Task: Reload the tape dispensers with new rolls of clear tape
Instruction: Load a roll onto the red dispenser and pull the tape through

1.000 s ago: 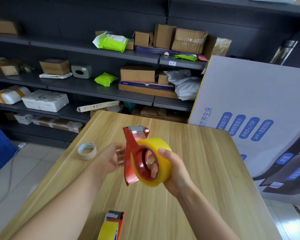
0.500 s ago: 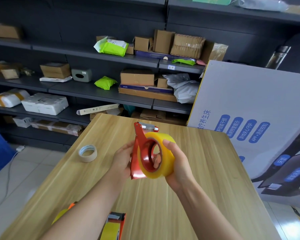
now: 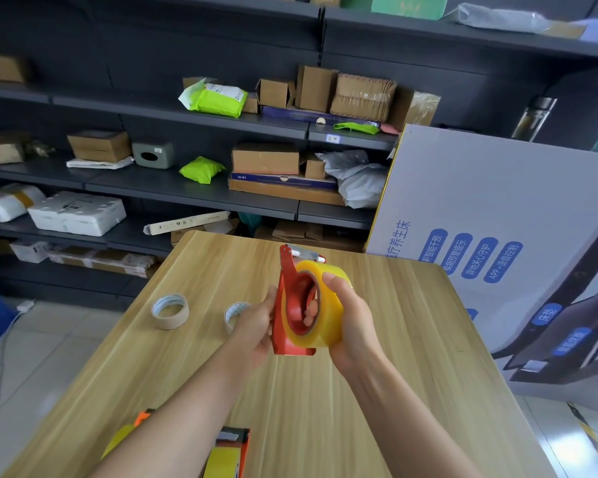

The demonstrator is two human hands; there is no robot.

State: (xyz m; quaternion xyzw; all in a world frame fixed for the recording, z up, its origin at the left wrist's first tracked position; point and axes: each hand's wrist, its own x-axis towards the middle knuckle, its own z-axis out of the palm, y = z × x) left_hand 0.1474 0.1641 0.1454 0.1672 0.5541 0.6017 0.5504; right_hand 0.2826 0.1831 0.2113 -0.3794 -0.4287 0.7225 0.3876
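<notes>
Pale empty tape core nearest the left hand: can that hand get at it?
Probably yes: the pale empty tape core lies on the wooden table beside the left hand, nothing between. But that hand holds the red plastic tape dispenser and must release it first.

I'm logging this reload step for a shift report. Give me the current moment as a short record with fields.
left hand: holds the red dispenser by its frame, above the table
right hand: grips the tape roll, fingers showing through the hub
tape roll: yellowish, appears seated on the dispenser's red hub
tape end: cannot tell if threaded
on table: two pale cores, the nearer partly hidden by the left hand
near edge: second dispenser carrying yellow tape
</notes>
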